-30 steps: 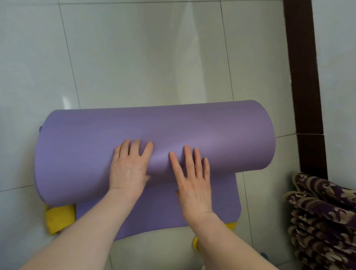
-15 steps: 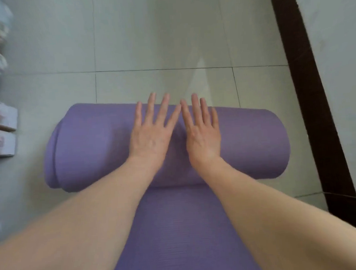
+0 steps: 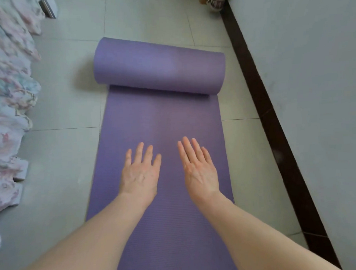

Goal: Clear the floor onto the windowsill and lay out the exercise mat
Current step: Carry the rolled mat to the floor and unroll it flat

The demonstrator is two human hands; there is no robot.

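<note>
A purple exercise mat (image 3: 162, 119) lies partly unrolled on the pale tiled floor, its flat part running from the bottom edge of the view away from me. The remaining roll (image 3: 159, 66) sits at the far end, apart from both hands. My left hand (image 3: 141, 174) and my right hand (image 3: 198, 170) hover flat over the unrolled part, palms down, fingers spread, holding nothing. No windowsill is in view.
A pastel floral bedcover (image 3: 6, 102) hangs down along the left edge. A grey wall with a dark skirting board (image 3: 275, 129) runs along the right. A patterned fabric item (image 3: 215, 0) sits at the far corner by the wall. Bare tiles (image 3: 61, 172) flank the mat.
The roll has travelled away from me and shrunk, leaving much more mat flat on the floor. Both hands have come off the roll and now sit over the flat part.
</note>
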